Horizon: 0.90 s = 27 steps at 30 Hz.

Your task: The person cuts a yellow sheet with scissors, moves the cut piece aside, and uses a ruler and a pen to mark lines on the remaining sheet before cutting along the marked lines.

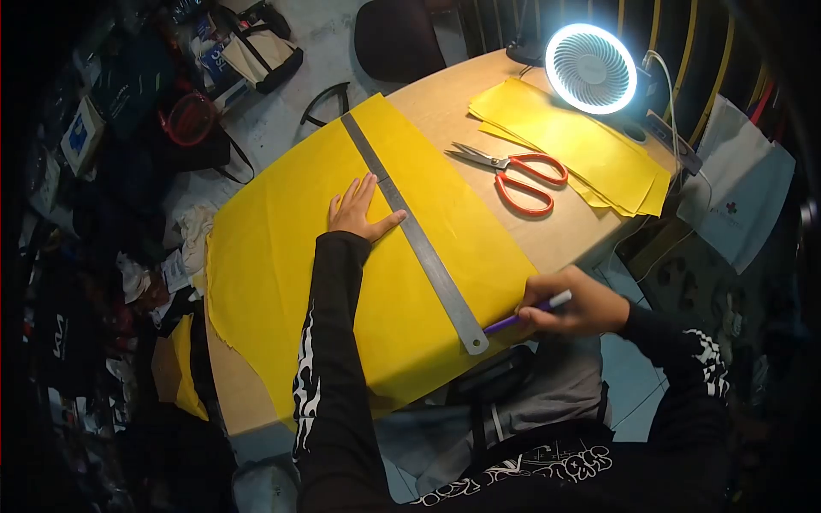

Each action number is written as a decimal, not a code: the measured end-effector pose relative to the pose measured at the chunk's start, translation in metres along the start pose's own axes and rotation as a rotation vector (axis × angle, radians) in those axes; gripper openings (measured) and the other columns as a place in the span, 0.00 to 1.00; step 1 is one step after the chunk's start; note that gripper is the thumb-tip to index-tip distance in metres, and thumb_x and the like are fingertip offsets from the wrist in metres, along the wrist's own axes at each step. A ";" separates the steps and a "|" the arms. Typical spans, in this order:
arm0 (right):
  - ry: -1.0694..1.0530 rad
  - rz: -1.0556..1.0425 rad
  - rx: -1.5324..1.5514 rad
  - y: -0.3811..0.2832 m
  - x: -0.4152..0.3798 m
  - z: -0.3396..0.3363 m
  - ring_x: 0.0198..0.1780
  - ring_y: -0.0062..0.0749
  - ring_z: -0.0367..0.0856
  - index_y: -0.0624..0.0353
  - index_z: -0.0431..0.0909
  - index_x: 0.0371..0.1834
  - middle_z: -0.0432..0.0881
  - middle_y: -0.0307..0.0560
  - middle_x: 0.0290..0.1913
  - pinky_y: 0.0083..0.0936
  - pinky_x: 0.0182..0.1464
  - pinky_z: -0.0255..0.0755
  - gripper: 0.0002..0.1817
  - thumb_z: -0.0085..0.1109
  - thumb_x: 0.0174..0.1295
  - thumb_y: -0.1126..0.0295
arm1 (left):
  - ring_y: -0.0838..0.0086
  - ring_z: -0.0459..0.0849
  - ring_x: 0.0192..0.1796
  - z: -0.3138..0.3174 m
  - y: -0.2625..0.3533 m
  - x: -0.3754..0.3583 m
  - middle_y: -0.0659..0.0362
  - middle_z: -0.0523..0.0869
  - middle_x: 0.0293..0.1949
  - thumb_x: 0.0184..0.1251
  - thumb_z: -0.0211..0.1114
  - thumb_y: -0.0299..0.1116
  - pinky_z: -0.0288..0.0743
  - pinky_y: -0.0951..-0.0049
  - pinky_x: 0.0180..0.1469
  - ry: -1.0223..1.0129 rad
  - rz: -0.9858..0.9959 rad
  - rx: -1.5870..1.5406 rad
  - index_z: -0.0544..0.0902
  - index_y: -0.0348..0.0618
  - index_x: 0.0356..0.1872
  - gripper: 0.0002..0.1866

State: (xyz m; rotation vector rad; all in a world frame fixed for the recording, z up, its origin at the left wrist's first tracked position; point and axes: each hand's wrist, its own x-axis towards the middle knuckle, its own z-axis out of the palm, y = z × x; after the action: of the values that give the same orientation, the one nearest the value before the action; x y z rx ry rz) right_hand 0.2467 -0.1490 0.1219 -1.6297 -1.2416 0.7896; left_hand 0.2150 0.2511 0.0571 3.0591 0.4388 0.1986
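A large yellow sheet [299,248] covers much of the table and hangs over its near edge. Across it lies a long metal ruler [423,252], slanting from the far edge down to the near one. My left hand [361,209] presses on the ruler and sheet, fingers spread. In my right hand [575,303] is a purple pen [505,324] with a white end, its tip beside the ruler's near end. Beyond the sheet, scissors [522,178] with red handles rest on the wood, blades partly apart.
Cut yellow pieces [573,141] are stacked at the table's far right, beside a lit ring-shaped fan lamp [591,68]. The wooden tabletop [453,103] has a curved far edge. A dark chair [399,38] stands behind it. Bags and clutter fill the floor at left.
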 end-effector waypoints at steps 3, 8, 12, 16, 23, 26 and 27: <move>-0.049 -0.002 0.066 0.000 0.016 -0.018 0.31 0.19 0.81 0.64 0.78 0.35 0.85 0.41 0.29 0.20 0.37 0.73 0.10 0.60 0.67 0.67 | 0.67 0.52 0.79 -0.001 0.000 0.001 0.59 0.58 0.77 0.55 0.54 0.76 0.39 0.51 0.76 -0.002 -0.010 0.007 0.58 0.54 0.76 0.53; -0.157 0.021 0.097 -0.003 0.049 -0.031 0.33 0.18 0.83 0.66 0.77 0.34 0.86 0.43 0.30 0.18 0.38 0.74 0.11 0.58 0.68 0.68 | 0.68 0.51 0.80 0.002 -0.003 0.000 0.59 0.58 0.77 0.54 0.53 0.77 0.39 0.52 0.77 -0.002 -0.008 -0.002 0.58 0.55 0.77 0.53; -0.242 0.041 0.112 0.000 0.064 -0.035 0.33 0.21 0.85 0.66 0.78 0.34 0.86 0.45 0.31 0.17 0.38 0.77 0.12 0.57 0.69 0.66 | 0.67 0.51 0.79 0.000 -0.002 0.000 0.59 0.58 0.77 0.55 0.54 0.76 0.39 0.51 0.77 0.005 -0.001 -0.006 0.58 0.54 0.76 0.53; -0.276 0.093 0.135 0.009 0.075 -0.036 0.29 0.20 0.83 0.65 0.77 0.32 0.87 0.44 0.29 0.16 0.33 0.76 0.13 0.56 0.68 0.65 | 0.67 0.52 0.79 0.000 -0.001 -0.001 0.59 0.59 0.77 0.56 0.55 0.75 0.39 0.51 0.77 0.015 0.013 -0.012 0.59 0.53 0.76 0.52; -0.528 0.076 0.131 0.020 0.123 -0.045 0.24 0.18 0.78 0.64 0.75 0.29 0.86 0.44 0.28 0.16 0.27 0.69 0.14 0.55 0.70 0.65 | 0.66 0.52 0.79 0.001 -0.002 0.001 0.58 0.59 0.77 0.55 0.55 0.75 0.40 0.50 0.76 0.022 0.016 -0.006 0.60 0.52 0.76 0.52; -0.639 0.112 0.108 0.030 0.163 -0.049 0.24 0.19 0.78 0.62 0.75 0.28 0.87 0.46 0.28 0.16 0.25 0.67 0.16 0.56 0.70 0.62 | 0.66 0.52 0.79 -0.001 0.000 0.000 0.57 0.59 0.77 0.55 0.55 0.75 0.40 0.50 0.76 0.019 0.012 0.004 0.60 0.51 0.76 0.52; -0.654 0.126 0.098 0.037 0.180 -0.051 0.24 0.19 0.79 0.62 0.75 0.28 0.87 0.46 0.29 0.16 0.26 0.67 0.16 0.56 0.70 0.61 | 0.66 0.53 0.79 0.000 0.000 0.000 0.58 0.60 0.77 0.54 0.56 0.76 0.40 0.50 0.76 0.022 0.014 -0.002 0.60 0.50 0.75 0.53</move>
State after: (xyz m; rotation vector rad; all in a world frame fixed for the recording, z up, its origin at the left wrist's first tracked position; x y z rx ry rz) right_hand 0.3575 0.0059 0.1131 -1.4209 -1.5146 1.5186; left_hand 0.2148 0.2514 0.0574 3.0619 0.4190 0.2328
